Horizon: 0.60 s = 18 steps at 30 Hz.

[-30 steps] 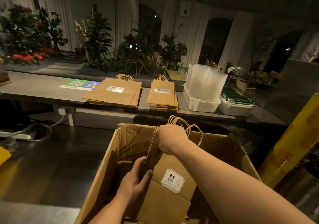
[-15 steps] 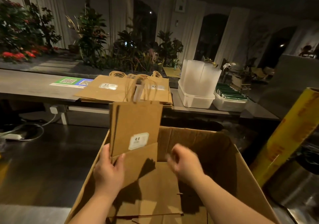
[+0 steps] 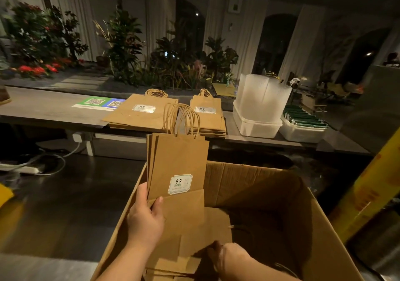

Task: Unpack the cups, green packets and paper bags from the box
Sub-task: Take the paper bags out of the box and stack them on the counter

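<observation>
left hand pinches several paper bags by one lower corner, upright at frame centre above the box; so held, they may fan and slip. right hand reaches low into the box, grip unclear.

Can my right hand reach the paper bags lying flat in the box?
Probably yes: the right hand is down inside the open box at the flat paper bags, and nothing covers them. The left hand holds the bag bundle upright, out of its way.
</observation>
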Available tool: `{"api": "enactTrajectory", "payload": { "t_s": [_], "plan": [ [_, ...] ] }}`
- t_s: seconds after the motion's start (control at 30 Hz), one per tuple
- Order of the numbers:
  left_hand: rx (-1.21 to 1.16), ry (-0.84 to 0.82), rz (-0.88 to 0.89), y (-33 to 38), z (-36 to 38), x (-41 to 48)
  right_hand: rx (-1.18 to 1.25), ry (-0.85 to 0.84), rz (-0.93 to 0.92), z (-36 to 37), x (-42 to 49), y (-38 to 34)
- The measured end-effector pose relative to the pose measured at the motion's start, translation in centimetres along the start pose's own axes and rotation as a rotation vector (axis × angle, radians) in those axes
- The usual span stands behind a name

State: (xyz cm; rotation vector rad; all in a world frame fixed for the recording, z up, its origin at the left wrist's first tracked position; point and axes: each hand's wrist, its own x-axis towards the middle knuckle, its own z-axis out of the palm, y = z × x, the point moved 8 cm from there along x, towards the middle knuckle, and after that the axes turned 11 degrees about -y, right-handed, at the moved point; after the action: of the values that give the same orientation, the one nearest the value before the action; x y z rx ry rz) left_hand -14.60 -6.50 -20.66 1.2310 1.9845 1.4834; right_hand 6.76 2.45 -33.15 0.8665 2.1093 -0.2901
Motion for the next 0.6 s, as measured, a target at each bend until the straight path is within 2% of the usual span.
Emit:
{"api": "enactTrajectory", "payload": {
  "t_s": [0.13,0.27,0.37,0.5,0.6],
  "plan": [
    [0.025,0.001,-0.048,-0.5,0.1,-0.1,0.089,-0.077,0.012,-0.8,-1.9,-0.4],
    [0.058,-0.007,0.046,0.8,0.0,-0.7,0.079,-0.003,-0.02,-2.8,-4.9,0.0],
    [0.116,0.007,0.205,1.8,0.2,-1.2,0.243,0.184,-0.004,-5.4,-7.8,1.8],
    [0.175,-0.044,0.244,1.6,0.8,-1.1,0.353,0.562,0.034,-10.7,-13.5,4.2],
    [0.147,-0.136,0.254,2.3,1.6,-1.2,0.357,0.656,0.023,-14.1,-15.7,4.0]
  ]
}}
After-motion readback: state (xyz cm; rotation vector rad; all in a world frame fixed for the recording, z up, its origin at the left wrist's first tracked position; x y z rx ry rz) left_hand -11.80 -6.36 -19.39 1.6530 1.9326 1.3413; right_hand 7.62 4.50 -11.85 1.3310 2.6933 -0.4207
